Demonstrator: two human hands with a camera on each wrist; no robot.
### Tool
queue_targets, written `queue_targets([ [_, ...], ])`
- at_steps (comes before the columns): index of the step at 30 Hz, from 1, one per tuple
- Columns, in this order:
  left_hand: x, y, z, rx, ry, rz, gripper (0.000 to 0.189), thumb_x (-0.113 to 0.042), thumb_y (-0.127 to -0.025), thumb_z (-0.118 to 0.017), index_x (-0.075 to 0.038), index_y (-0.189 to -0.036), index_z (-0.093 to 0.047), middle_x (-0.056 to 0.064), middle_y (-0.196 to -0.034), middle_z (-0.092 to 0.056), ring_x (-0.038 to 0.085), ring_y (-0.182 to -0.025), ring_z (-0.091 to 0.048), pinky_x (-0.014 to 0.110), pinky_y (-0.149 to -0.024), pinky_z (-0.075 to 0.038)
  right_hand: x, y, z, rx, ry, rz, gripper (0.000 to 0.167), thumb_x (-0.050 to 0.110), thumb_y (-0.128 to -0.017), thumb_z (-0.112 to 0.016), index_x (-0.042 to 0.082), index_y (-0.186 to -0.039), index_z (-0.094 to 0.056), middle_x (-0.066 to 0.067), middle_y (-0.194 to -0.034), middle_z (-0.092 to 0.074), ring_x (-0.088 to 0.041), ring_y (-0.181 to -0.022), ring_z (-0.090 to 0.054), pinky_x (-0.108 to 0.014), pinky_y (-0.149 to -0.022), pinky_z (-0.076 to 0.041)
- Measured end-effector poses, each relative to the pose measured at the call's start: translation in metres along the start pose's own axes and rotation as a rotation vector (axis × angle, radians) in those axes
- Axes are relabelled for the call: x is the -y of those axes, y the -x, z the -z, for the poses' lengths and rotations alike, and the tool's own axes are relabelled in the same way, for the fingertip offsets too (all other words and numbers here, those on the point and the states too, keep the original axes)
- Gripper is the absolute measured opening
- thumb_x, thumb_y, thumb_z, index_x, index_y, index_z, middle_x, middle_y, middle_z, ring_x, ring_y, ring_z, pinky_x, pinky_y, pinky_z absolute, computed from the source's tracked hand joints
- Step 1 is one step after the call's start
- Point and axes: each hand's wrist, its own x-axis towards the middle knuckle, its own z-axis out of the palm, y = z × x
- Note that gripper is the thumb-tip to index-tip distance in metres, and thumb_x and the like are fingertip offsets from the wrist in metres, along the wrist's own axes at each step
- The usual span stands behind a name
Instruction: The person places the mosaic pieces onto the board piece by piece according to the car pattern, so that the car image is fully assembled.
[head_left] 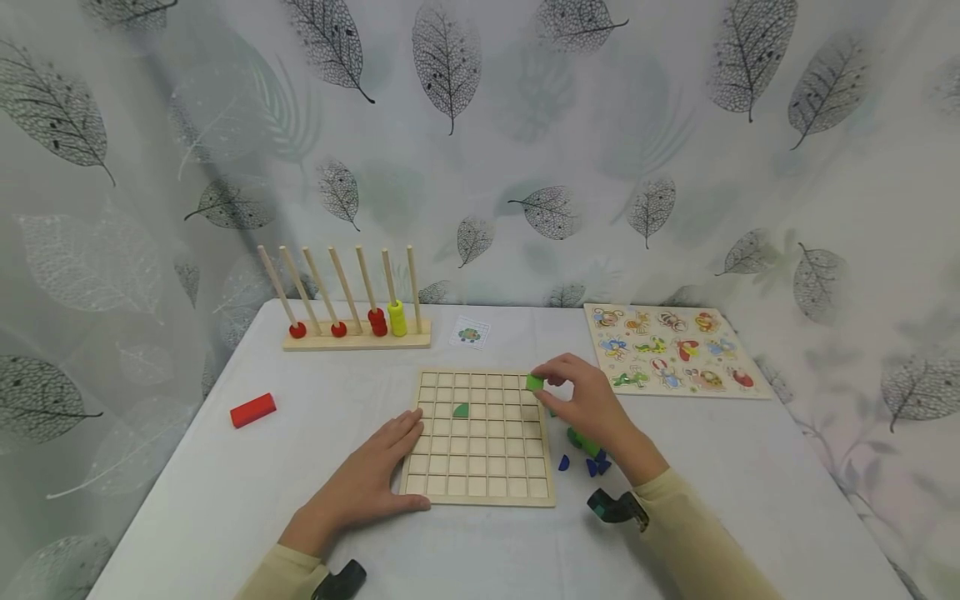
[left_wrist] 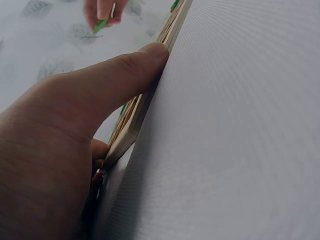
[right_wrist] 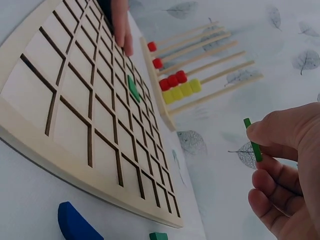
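Note:
A wooden grid board (head_left: 476, 502) lies on the white table. My left hand (head_left: 367, 479) rests against its left side, fingers straight along the edge and thumb at the near edge; the thumb (left_wrist: 125, 70) shows close up in the left wrist view. A green quarter-round tile (head_left: 461, 411) sits in one cell of the grid. Over the board's far right corner my right hand (head_left: 581, 400) pinches a small green tile (head_left: 534, 382) between thumb and fingers. Edge-on in the right wrist view, that tile (right_wrist: 253, 140) looks thin and flat.
Blue pieces (head_left: 564, 463) and green pieces (head_left: 583, 442) lie right of the board. A picture card (head_left: 470, 332) lies behind it. Around these are a peg abacus (head_left: 357, 340) with red and yellow beads, an insect puzzle board (head_left: 667, 350) and a red block (head_left: 252, 410).

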Motion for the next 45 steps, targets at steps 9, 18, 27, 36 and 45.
queue_targets([
  [9,-0.001,0.000,0.000,-0.004,-0.002,-0.006,0.118,-0.077,-0.085,-0.077,0.000,-0.166,-0.040,0.009,-0.177,-0.029,0.030,-0.163,-0.026,0.052,-0.128,-0.028,0.009,-0.004,-0.009,0.025,-0.021,-0.004,0.024,0.010,-0.093,-0.087,0.011,-0.116,-0.080,0.001,-0.114,-0.072,-0.030,-0.097,-0.068,-0.049,-0.084,-0.059],
  [18,0.000,0.000,0.000,-0.005,-0.009,-0.003,0.117,-0.077,-0.085,-0.077,0.000,-0.166,-0.041,0.008,-0.177,-0.029,0.030,-0.163,-0.026,0.051,-0.128,-0.029,0.012,-0.003,-0.020,0.063,-0.045,-0.001,0.026,0.010,-0.094,-0.086,0.014,-0.119,-0.079,0.004,-0.114,-0.070,-0.027,-0.098,-0.067,-0.051,-0.082,-0.060],
  [27,-0.002,0.000,0.000,-0.011,-0.006,-0.006,0.117,-0.075,-0.085,-0.079,0.000,-0.165,-0.041,0.010,-0.176,-0.031,0.031,-0.162,-0.028,0.053,-0.127,-0.030,0.016,-0.008,-0.030,0.100,-0.077,0.010,0.024,0.010,-0.094,-0.085,0.013,-0.118,-0.079,0.005,-0.113,-0.070,-0.030,-0.097,-0.066,-0.049,-0.082,-0.060],
  [36,-0.001,0.000,-0.001,-0.012,-0.008,-0.009,0.116,-0.075,-0.085,-0.078,-0.001,-0.166,-0.041,0.009,-0.177,-0.030,0.030,-0.162,-0.027,0.052,-0.128,-0.030,0.020,-0.011,-0.043,0.125,-0.067,-0.005,0.023,0.011,-0.095,-0.086,0.015,-0.116,-0.079,0.004,-0.111,-0.069,-0.026,-0.097,-0.067,-0.046,-0.084,-0.061],
  [45,-0.002,-0.001,-0.001,-0.007,-0.005,0.006,0.117,-0.077,-0.085,-0.076,-0.002,-0.167,-0.040,0.008,-0.177,-0.029,0.029,-0.162,-0.027,0.052,-0.127,-0.030,0.020,-0.016,-0.060,0.154,-0.063,0.031,0.022,0.010,-0.094,-0.085,0.013,-0.116,-0.079,0.004,-0.110,-0.069,-0.021,-0.096,-0.068,-0.036,-0.085,-0.060],
])
